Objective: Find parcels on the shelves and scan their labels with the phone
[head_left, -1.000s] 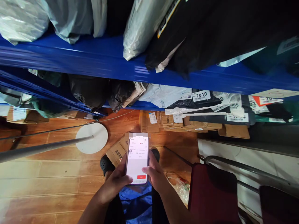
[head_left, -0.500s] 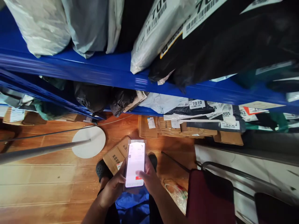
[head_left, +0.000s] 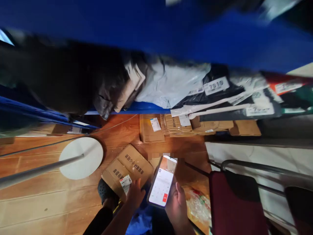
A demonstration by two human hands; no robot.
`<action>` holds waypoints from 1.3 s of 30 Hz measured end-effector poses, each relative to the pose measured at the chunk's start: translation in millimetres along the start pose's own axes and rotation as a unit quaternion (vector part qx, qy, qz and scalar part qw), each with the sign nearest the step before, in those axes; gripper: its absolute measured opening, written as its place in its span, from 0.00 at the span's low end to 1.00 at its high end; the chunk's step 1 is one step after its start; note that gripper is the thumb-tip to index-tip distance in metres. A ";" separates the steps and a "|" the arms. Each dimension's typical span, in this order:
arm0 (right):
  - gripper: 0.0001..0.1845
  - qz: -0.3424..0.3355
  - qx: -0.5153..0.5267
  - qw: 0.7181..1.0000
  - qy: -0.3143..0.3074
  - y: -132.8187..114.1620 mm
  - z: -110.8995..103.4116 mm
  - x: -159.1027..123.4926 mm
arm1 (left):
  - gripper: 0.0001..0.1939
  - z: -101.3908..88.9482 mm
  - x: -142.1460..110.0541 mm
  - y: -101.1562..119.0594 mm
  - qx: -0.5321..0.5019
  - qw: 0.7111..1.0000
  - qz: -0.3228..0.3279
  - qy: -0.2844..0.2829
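Observation:
My right hand [head_left: 178, 199] is closed around a smartphone [head_left: 162, 182], which tilts to the right. Its lit screen shows a number keypad and a red button. Over the near edge of a brown cardboard box [head_left: 134, 162] lies my left hand [head_left: 136, 194], its fingers apart and touching the box beside a white shipping label [head_left: 126, 183]. Dark printed characters run across the box top. The phone and right hand overlap the box's right side in view.
Blue shelving [head_left: 151, 32] crosses overhead, with bagged parcels [head_left: 176, 83] on the lower shelf. Flattened cartons [head_left: 172, 125] lie beneath. To the left is a round white base [head_left: 81, 160] with a pole; to the right, a dark red chair [head_left: 237, 202]. A clear plastic bag [head_left: 198, 202] lies near it.
My left hand has let go of the phone and moved down onto the box. My right hand has shifted the phone right and tilted it. The view has come closer to the lower shelf.

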State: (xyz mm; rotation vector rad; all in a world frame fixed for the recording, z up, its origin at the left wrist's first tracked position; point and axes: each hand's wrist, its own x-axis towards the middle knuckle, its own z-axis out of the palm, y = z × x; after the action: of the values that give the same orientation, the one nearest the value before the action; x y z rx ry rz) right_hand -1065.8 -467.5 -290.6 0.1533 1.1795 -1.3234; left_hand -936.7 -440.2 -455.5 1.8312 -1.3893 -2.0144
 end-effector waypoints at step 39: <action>0.30 0.202 -0.088 0.933 -0.284 143.9 -151.6 217.7 | 0.13 -64.6 159.5 -145.6 0.427 0.766 0.481 0.013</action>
State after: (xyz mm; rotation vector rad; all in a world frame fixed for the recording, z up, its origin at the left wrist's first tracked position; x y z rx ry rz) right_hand -1080.9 -461.3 -591.9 -0.1125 0.7126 -0.8103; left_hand -856.8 -486.2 -661.3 0.7885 -2.7082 -0.8331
